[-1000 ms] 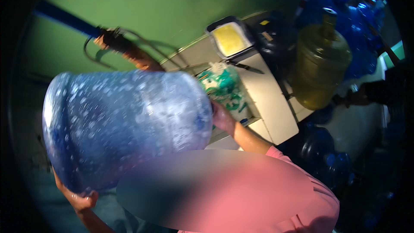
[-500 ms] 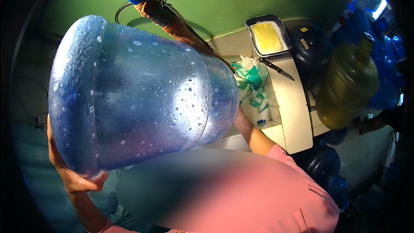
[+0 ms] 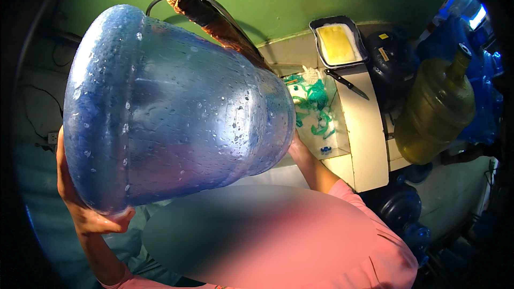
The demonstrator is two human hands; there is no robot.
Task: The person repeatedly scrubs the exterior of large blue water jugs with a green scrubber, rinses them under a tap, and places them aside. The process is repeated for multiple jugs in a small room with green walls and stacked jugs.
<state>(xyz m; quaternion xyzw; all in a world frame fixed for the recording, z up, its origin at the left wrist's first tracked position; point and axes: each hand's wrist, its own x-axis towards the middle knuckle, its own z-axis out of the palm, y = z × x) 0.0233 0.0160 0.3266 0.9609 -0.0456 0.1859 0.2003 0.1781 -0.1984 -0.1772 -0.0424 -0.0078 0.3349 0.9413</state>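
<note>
Left hand (image 3: 88, 211) fingers cupping blue water jug (image 3: 176, 107) base; right hand (image 3: 297, 150) fingers hidden, grip unclear; yellow tray (image 3: 338, 43) beyond.

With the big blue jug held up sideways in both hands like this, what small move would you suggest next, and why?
Probably lower the neck end a little further. The wet blue jug lies tilted, its base cupped by the left hand and its shoulder braced by the right hand. Droplets cling to its wall, so a steeper tilt may let remaining water run out.
</note>
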